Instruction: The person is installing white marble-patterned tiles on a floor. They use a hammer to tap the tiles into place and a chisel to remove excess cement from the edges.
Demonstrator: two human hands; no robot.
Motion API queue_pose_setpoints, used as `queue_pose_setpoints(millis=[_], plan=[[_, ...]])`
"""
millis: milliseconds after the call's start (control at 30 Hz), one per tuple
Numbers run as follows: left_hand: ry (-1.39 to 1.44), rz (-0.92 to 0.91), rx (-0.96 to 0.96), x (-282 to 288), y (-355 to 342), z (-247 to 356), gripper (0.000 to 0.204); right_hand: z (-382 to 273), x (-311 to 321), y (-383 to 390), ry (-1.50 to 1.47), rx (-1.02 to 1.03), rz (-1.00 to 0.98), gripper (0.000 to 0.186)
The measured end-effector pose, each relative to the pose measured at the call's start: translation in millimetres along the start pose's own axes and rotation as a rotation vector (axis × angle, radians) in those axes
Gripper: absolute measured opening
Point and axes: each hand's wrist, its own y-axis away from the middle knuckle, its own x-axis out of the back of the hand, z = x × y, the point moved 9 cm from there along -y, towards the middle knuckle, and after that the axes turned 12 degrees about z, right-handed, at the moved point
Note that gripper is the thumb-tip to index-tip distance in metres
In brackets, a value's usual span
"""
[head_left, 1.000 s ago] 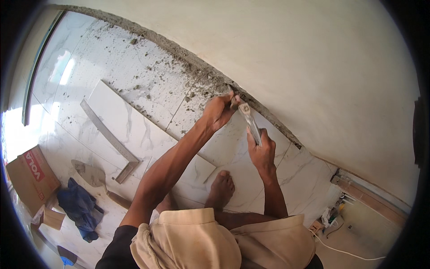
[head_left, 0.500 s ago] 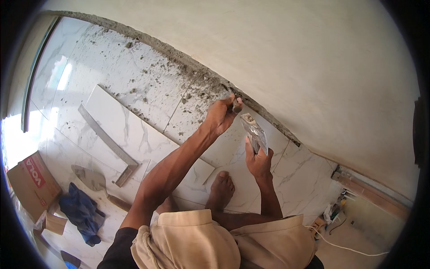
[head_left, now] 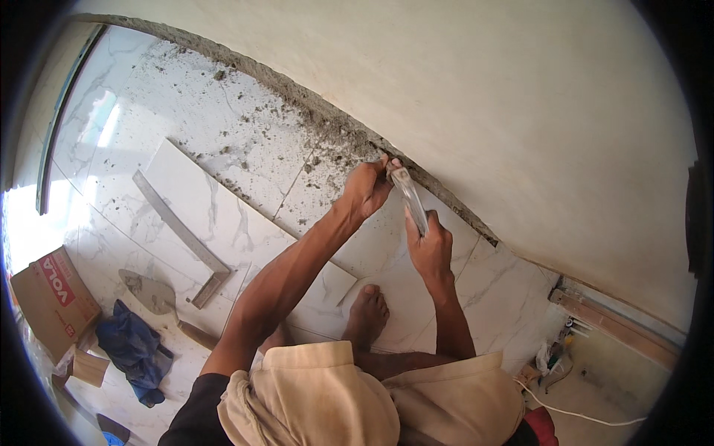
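My left hand [head_left: 364, 187] is closed around a short dark rod, a chisel by its look [head_left: 390, 172], held at the foot of the wall. Its tip is hidden by my fingers and the wall's broken edge [head_left: 439, 192]. My right hand [head_left: 431, 251] grips a flat grey metal piece [head_left: 411, 201], whose exact kind I cannot make out. The upper end of that piece meets or nearly meets the chisel's near end. Crumbled mortar [head_left: 338, 139] lies along the wall to the left of my hands.
A loose marbled tile [head_left: 216, 197] lies left of my arm, with a steel square [head_left: 175, 223] over its edge. Beyond are a trowel [head_left: 149, 291], a blue cloth [head_left: 134, 349] and a cardboard box [head_left: 56, 305]. A white cable [head_left: 587, 418] runs at lower right. My bare foot [head_left: 367, 320] stands below my hands.
My right hand has swung the metal piece up and left, from a gap away to the chisel's end, and turned it edge-on. My left hand stays almost in place.
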Motion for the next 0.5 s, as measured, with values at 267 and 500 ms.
queue_pose_setpoints(millis=[267,500], plan=[[-0.411,-0.042,0.053,-3,39,2,0.024,-3,13,39,-0.137,0.000,-0.020,0.025],[-0.528,-0.056,0.033,0,39,22,0.025,-6,10,58,-0.274,-0.144,0.030,0.023]])
